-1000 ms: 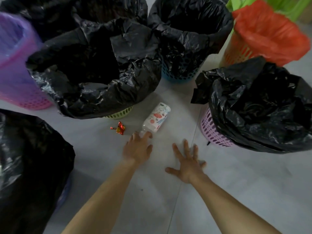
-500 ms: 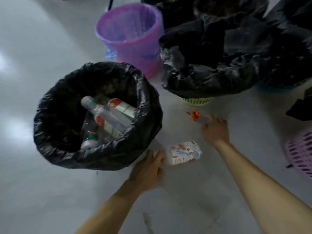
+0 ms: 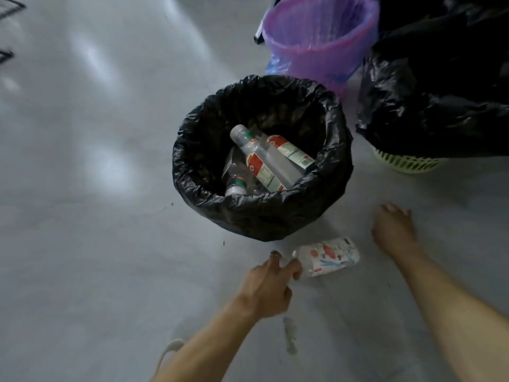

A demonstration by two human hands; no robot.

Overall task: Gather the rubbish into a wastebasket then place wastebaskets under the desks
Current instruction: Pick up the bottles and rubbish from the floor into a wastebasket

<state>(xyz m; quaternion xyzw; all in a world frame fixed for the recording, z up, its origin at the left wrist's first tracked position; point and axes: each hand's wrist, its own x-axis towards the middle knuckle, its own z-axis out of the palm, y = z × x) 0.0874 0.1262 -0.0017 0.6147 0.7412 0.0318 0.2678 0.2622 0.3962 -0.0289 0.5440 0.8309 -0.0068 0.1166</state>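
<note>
Head view: left hand pinches a white floral-printed plastic bottle just short of the black-bagged wastebasket already holding clear bottles; right hand loosely curled, apparently empty.

left hand pinching, right hand curled

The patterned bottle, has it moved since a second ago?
Yes. The bottle, then near the green basket, now lies by the bin of bottles, its neck in the left hand.

You can read nothing here: the bottle labels and the carton's print are too blurred.
</note>
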